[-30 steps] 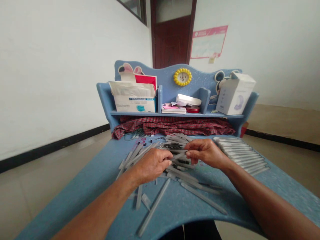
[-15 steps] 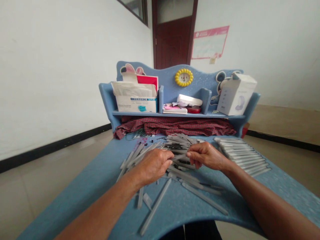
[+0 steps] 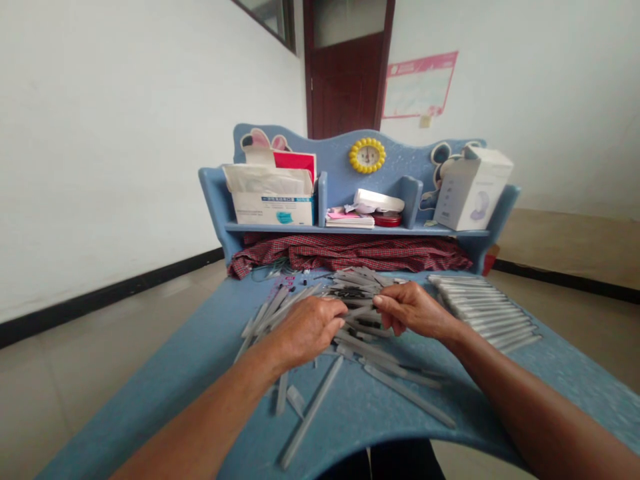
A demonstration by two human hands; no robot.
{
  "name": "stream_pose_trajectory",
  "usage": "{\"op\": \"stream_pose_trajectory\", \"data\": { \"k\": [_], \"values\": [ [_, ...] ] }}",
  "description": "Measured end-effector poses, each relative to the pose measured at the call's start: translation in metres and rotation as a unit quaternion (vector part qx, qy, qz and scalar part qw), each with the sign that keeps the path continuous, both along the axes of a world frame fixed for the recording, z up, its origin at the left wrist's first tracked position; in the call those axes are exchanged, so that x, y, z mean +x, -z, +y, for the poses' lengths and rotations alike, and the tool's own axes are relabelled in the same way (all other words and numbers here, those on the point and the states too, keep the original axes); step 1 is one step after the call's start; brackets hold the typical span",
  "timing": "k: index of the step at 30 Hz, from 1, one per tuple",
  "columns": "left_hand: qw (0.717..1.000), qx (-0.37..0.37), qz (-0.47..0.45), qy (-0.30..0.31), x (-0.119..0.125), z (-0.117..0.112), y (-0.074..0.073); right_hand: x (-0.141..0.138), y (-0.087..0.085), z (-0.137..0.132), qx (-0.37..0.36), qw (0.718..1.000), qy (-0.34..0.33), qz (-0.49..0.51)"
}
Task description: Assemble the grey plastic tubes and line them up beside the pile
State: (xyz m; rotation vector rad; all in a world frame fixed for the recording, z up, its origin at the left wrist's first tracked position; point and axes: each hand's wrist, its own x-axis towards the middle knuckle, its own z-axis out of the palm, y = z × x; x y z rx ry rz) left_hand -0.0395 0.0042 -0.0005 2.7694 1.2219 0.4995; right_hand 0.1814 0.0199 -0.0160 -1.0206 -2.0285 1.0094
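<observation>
My left hand (image 3: 315,327) is closed in a pinch over the middle of a loose pile. Opposite it, my right hand (image 3: 407,309) also pinches with thumb and forefinger. A slim translucent grey pen barrel (image 3: 359,311) spans the gap between both hands; its ends are hidden by the fingers. Beneath and around them lie several similar barrels (image 3: 370,347), mixed with dark slim parts (image 3: 345,293). One barrel (image 3: 313,413) rests alone near the front, beside a short clear piece (image 3: 295,401) resembling a pen cap.
On the right, several clear pens (image 3: 485,312) lie side by side in a row. Red checked cloth (image 3: 360,252) is bunched under the blue shelf (image 3: 280,228). The shelf bears a mask box (image 3: 273,208) and a white carton (image 3: 475,190). The blue desk (image 3: 190,373) curves inward at the front.
My right hand has shifted slightly upward and tilted the barrel's right end up a little. My left hand has stayed almost still.
</observation>
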Motion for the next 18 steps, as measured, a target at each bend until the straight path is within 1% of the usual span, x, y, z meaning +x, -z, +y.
{"op": "stream_pose_trajectory", "data": {
  "k": [5,9,13,18],
  "values": [
    [1.0,-0.003,0.002,0.001,0.0008,-0.0003,0.0001,0.0013,-0.003,-0.0008,0.003,1.0,-0.003,0.015],
    [1.0,-0.004,0.005,0.004,0.0015,-0.0004,0.0011,0.0017,-0.0032,-0.001,0.011,1.0,0.007,-0.023],
    [1.0,-0.003,0.009,-0.002,0.0018,-0.0009,0.0011,0.0011,-0.0012,-0.0008,-0.004,1.0,-0.008,-0.013],
    [1.0,0.0,0.016,0.003,0.0026,-0.0003,-0.0013,0.0011,-0.0015,-0.0004,-0.012,1.0,-0.006,-0.021]
  ]
}}
